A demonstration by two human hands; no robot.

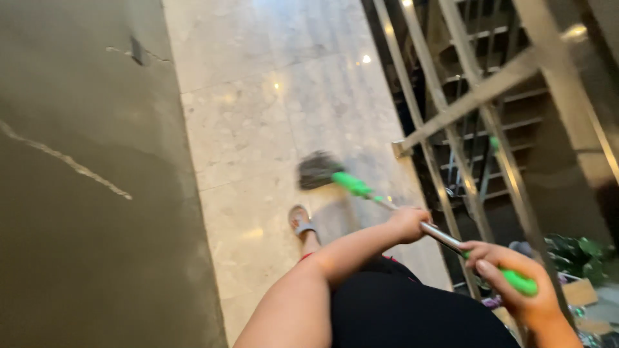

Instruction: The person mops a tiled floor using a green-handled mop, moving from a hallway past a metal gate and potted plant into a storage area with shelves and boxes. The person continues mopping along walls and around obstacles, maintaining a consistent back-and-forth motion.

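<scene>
Your left hand point(407, 223) and right hand point(516, 287) are both closed around the mop point(361, 190); its head rests on the marble floor point(258, 129). A metal railing point(464, 103) stands right; a cardboard box point(580, 293) lies near right.

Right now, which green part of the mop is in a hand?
The green end grip, wrapped by the right hand; the green collar by the mop head sits bare.

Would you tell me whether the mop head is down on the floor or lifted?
Down: the mop head appears to rest on the tiled floor, handle slanting up to both hands.
</scene>
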